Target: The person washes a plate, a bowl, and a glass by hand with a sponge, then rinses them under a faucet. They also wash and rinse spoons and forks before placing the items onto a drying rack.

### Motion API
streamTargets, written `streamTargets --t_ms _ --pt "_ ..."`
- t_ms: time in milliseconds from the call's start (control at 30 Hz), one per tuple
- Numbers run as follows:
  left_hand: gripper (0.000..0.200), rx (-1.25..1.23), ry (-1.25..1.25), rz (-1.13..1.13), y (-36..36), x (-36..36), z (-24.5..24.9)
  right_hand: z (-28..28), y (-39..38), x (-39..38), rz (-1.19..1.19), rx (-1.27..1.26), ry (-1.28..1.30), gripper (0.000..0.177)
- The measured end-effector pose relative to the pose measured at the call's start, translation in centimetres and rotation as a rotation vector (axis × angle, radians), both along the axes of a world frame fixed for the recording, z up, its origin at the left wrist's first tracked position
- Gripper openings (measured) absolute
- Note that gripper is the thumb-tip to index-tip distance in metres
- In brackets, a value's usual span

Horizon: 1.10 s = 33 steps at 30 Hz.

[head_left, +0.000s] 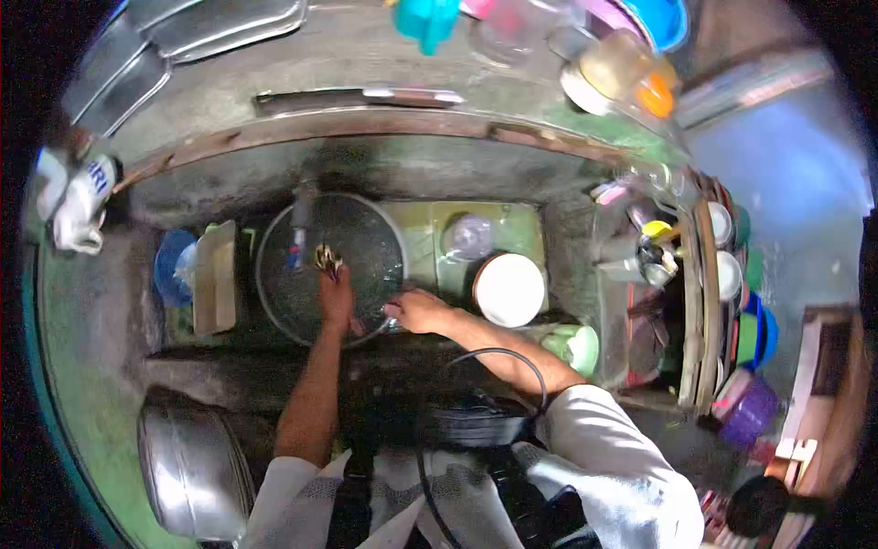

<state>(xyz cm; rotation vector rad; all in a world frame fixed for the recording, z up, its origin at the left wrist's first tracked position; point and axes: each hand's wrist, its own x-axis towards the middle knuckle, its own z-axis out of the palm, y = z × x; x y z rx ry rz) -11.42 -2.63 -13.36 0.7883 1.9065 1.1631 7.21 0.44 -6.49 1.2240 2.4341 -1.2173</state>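
A large round basin stands in front of me, dark inside with a pale rim. My left hand reaches over it, fingers closed around a small bunch of shiny metal cutlery, probably spoons; the ends stick out away from me. At the basin's right rim is my right hand, its fingers curled. Something small and shiny shows by those fingertips, too blurred to name. A tap extends over the far left part of the basin.
Right of the basin are a clear container, a white round lid or bowl and a light green cup. On the left stand a blue bowl and a beige tub. A big metal pot sits lower left.
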Motion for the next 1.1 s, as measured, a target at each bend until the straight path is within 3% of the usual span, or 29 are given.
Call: streamTargets --t_ms 67,100,167,233,267,300,333,367,400,467,533,567,600,667,700,733,833,867,900,933,1000,1033,1067,1100 --pt "0.029 -0.051 0.341 -0.553 -0.4 -0.5 2.6 2.7 0.6 3.4 0.021 -0.134 -0.099 0.039" --pt "0.027 -0.008 0.293 -0.619 -0.8 0.0 5.8 2.0 0.7 5.4 -0.032 -0.163 -0.165 0.037" --pt "0.025 0.028 0.259 -0.702 -1.0 0.0 10.6 1.4 0.2 9.5 -0.115 -0.035 -0.025 0.045" --pt "0.022 -0.015 0.119 -0.575 -1.2 -1.2 12.4 2.8 -0.1 13.0 -0.220 -0.102 0.146 0.042" --pt "0.018 -0.052 -0.701 -0.391 -1.8 -2.7 11.4 2.9 -0.5 14.4 -0.234 -0.102 0.163 0.042" --pt "0.016 -0.183 -0.591 -0.352 -1.4 -1.6 11.1 3.0 -0.9 15.7 -0.257 -0.085 0.147 0.041" --pt "0.015 -0.178 0.005 -0.659 -0.6 0.5 11.3 3.4 -1.2 17.0 -0.283 -0.066 0.133 0.039" --pt "0.014 -0.168 0.665 -0.822 0.0 2.7 11.4 3.9 -1.6 17.8 -0.227 -0.022 0.120 0.039" --pt "0.014 -0.469 0.828 -1.165 -0.8 3.6 12.4 4.4 -2.1 19.0 -0.233 0.009 0.200 0.044" --pt "0.015 -0.201 0.574 -0.940 -1.5 8.6 11.9 6.4 -3.0 20.4 -0.378 0.069 0.503 0.061" --pt "0.017 -0.186 0.306 -1.026 -1.0 14.4 15.0 9.3 -2.9 22.6 -0.257 0.268 0.757 0.078" --pt "0.018 -0.160 0.389 -1.170 -0.3 18.1 18.2 10.1 -3.4 23.5 -0.275 0.309 0.703 0.083" --pt "0.020 -0.135 0.471 -1.313 0.1 21.6 20.7 12.6 -3.3 24.6 -0.322 0.384 0.832 0.065" --pt "0.024 0.147 0.493 -1.355 0.4 27.8 22.6 12.7 -3.3 27.5 -0.345 0.205 0.830 0.040" --pt "0.025 0.198 0.434 -1.328 1.1 30.1 22.0 13.0 -3.4 28.5 -0.450 0.457 0.927 0.024" --pt "0.026 0.251 0.374 -1.300 1.8 32.3 21.3 15.0 -3.6 30.4 -0.454 0.554 0.854 0.028" --pt "0.059 0.371 0.256 -1.226 2.0 38.8 24.3 17.9 -4.5 35.4 -0.474 0.899 0.765 0.028" --pt "0.075 0.415 0.192 -1.139 1.8 40.9 25.3 17.9 -5.1 37.4 -0.501 0.837 0.653 0.034" --pt "0.093 0.285 0.374 -1.177 1.6 42.2 26.8 17.5 -5.5 38.6 -0.636 0.570 0.918 0.041" --pt "0.095 0.302 0.473 -1.214 1.8 43.5 27.1 17.1 -6.0 39.7 -0.754 0.282 1.170 0.048" --pt "0.100 0.304 0.266 -1.229 1.2 45.7 28.1 17.6 -7.7 41.8 -0.875 -0.046 1.669 0.064" --pt "0.106 0.319 0.247 -1.299 1.1 46.3 27.9 16.2 -8.1 43.6 -0.800 0.010 1.492 0.072" --pt "0.107 0.607 0.232 -1.373 1.1 47.5 26.9 14.9 -8.7 43.9 -0.753 -0.100 1.389 0.071" --pt "0.106 0.448 0.380 -1.423 0.7 48.2 26.1 13.7 -9.2 43.6 -0.893 0.019 1.343 0.063"
